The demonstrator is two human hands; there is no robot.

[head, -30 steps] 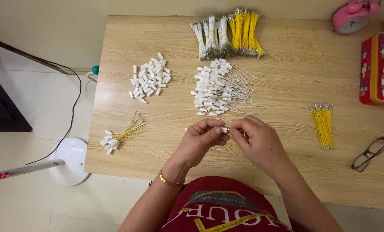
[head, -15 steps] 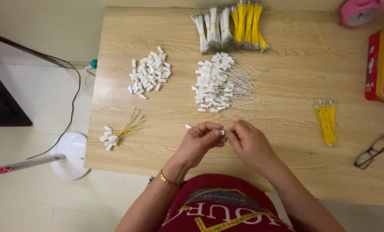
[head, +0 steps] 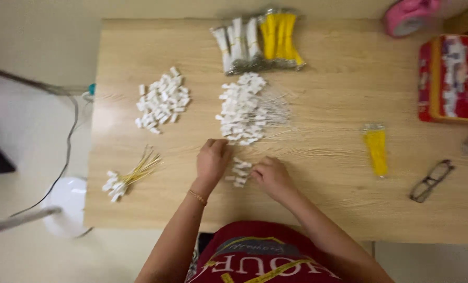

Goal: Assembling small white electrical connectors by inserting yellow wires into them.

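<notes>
On a pale wooden table (head: 323, 199), a small cluster of white plastic connector pieces (head: 239, 172) is seen lying between two bare hands. The left hand (head: 213, 160) is placed just left of the cluster, fingers curled downward at the near edge of a larger heap of white-tipped wire pieces (head: 247, 107); whether anything is pinched cannot be told through the blur. The right hand (head: 271, 175) is rested just right of the cluster, loosely curled, touching or nearly touching it. Both hands are about equally near. A bundle of yellow wires (head: 376, 149) is left well apart to the right.
</notes>
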